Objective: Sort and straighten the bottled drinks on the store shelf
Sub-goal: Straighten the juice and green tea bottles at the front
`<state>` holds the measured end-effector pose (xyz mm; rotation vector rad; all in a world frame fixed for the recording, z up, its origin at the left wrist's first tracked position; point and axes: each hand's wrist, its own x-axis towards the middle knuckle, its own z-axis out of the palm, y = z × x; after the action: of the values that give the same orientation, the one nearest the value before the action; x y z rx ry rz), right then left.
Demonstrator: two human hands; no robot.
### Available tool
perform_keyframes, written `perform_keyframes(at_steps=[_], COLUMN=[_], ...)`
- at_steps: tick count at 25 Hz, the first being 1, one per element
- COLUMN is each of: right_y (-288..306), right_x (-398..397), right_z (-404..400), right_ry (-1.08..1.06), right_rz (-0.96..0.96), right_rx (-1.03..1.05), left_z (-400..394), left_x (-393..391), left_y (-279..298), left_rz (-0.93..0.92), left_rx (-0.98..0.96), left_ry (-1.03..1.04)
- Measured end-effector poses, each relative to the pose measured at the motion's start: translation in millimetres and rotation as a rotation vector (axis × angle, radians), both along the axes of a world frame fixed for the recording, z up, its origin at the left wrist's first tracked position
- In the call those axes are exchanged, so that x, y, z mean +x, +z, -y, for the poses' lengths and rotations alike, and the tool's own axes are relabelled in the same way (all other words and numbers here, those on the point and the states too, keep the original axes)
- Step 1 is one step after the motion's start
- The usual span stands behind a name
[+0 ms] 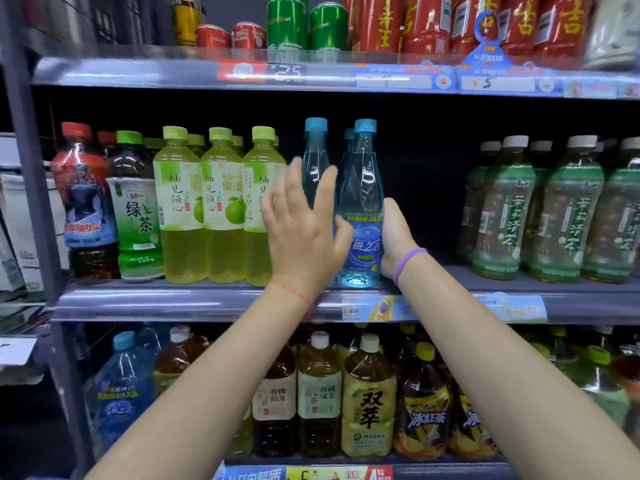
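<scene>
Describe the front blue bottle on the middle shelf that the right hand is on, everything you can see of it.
The front blue bottle is clear, blue-tinted plastic with a blue cap, a slim neck and a blue label with white characters low on its body. It stands upright at the front edge of the middle shelf, with like bottles behind and to its left. The right hand grips its right side at label height; the left hand, fingers straight, lies against its left side.
</scene>
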<state>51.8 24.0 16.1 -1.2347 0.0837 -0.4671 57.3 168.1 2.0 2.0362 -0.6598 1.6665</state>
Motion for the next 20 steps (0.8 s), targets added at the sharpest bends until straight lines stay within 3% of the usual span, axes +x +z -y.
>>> perform_keyframes(at_steps=[4,7,11,17,20], right_y=[-1,-1,-1,-2,-3], right_x=[0,2,1,3,-1], right_z=[-1,-2,-3,-12,-10], right_ry=[-0.086,-0.110,-0.142,-0.191,-0.229], right_rz=[0.035,0.016,-0.018,-0.047,-0.085], right_rx=[0.045,0.051,0.075,0.071,-0.028], left_z=[11,15,6,1,9], left_x=[11,12,17,26,18], left_y=[50,55,54,53,43], left_rz=[-0.061,-0.116,-0.039,0.038,0.053], left_rx=[0.045,0.112,0.171,0.133,0.037], left_ry=[0.135,0.259,0.314,0.296,0.194])
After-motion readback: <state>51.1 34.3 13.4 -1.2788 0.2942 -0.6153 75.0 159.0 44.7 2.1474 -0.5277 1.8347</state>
